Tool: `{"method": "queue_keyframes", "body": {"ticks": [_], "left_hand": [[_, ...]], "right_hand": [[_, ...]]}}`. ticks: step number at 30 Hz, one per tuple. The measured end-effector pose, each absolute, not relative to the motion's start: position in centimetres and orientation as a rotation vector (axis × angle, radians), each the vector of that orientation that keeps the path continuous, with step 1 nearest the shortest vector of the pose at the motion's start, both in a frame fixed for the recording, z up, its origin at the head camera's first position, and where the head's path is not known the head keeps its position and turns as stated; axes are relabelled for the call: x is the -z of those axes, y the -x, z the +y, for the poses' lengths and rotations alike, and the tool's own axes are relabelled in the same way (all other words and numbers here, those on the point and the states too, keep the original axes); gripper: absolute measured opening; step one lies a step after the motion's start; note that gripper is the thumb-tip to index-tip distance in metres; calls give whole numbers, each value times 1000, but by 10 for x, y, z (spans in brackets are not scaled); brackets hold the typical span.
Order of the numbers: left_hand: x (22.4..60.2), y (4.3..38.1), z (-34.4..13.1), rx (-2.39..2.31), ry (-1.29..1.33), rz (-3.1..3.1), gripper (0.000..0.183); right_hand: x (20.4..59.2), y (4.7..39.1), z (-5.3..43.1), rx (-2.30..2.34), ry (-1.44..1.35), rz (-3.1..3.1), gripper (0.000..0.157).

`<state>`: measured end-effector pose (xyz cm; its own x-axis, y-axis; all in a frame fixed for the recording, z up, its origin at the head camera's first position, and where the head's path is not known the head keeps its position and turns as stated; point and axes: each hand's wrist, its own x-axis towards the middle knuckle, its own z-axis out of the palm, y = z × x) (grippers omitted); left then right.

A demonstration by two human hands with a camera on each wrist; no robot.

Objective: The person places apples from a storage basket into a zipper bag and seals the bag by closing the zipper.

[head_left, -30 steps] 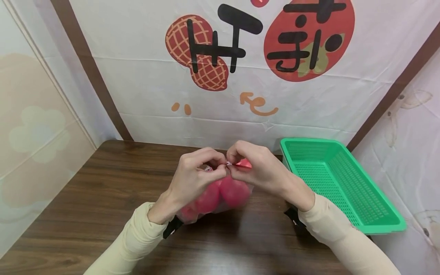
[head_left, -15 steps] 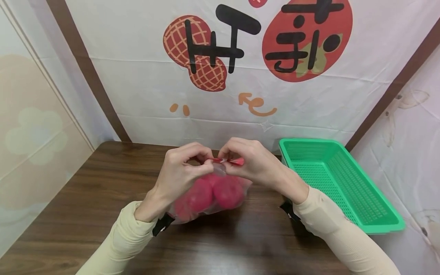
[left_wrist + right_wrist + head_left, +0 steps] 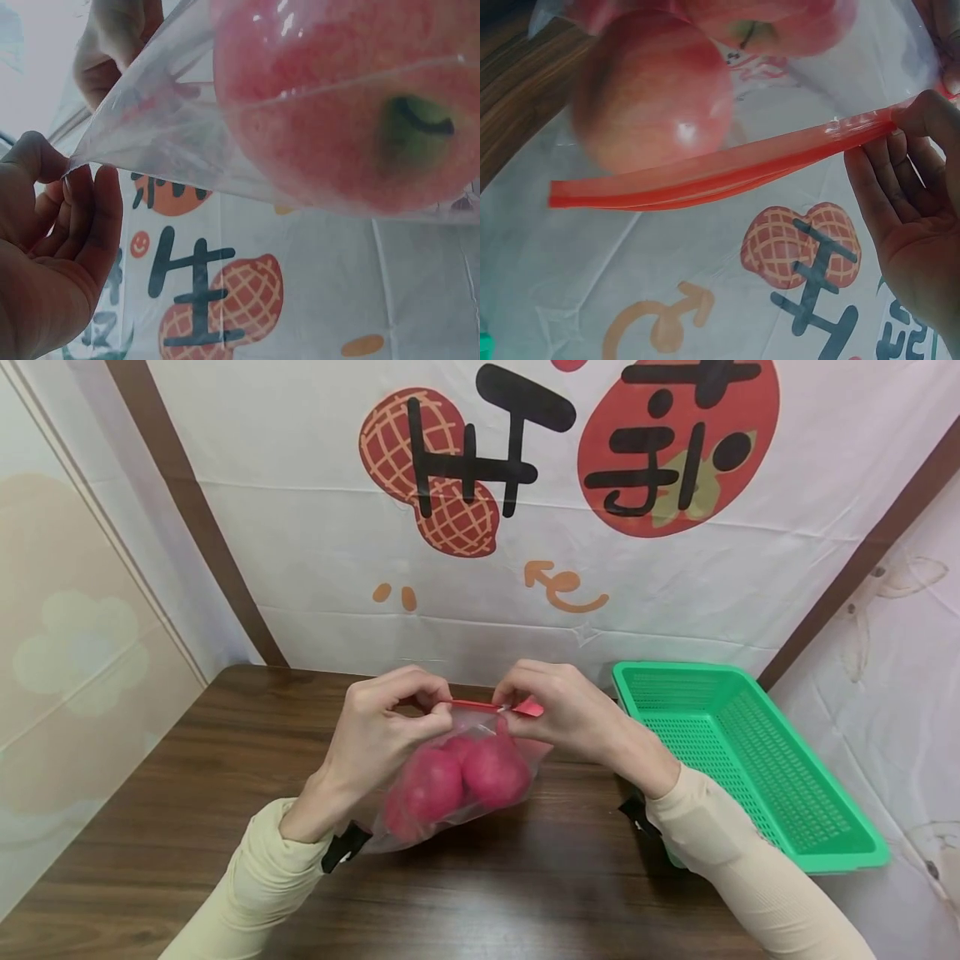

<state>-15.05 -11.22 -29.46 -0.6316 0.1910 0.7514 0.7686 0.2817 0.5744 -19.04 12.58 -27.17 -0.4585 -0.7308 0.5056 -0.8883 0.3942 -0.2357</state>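
Note:
A clear zip bag (image 3: 476,722) with several red apples (image 3: 495,772) inside stands at the middle of the table, its red closure strip (image 3: 474,703) along the top. With thumb and fingers, my left hand (image 3: 382,722) pinches the left end of the bag's top edge. Further along the same edge, my right hand (image 3: 573,714) pinches the strip between thumb and forefinger. Past that pinch, a free length of red strip (image 3: 682,180) sticks out in the right wrist view. One apple (image 3: 322,97) shows large through the plastic in the left wrist view.
A green plastic basket (image 3: 810,752) with perforated sides stands at the right of the brown wooden table (image 3: 187,827). A white printed cloth (image 3: 315,552) hangs behind the table's far edge.
My left hand has moved left, away from my right hand, so a longer stretch of the red strip shows between them. My right hand stays near the same place, still pinching the strip.

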Motion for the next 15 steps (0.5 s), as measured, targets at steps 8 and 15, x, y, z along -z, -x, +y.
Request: {"method": "queue_keyframes", "body": {"ticks": [8, 15], "left_hand": [[297, 150, -117, 1352, 829, -2016, 26], [299, 150, -122, 1342, 809, -2017, 26]], "right_hand": [[278, 197, 134, -632, -1351, -2422, 18], [282, 205, 140, -602, -1348, -2437, 17]]}}
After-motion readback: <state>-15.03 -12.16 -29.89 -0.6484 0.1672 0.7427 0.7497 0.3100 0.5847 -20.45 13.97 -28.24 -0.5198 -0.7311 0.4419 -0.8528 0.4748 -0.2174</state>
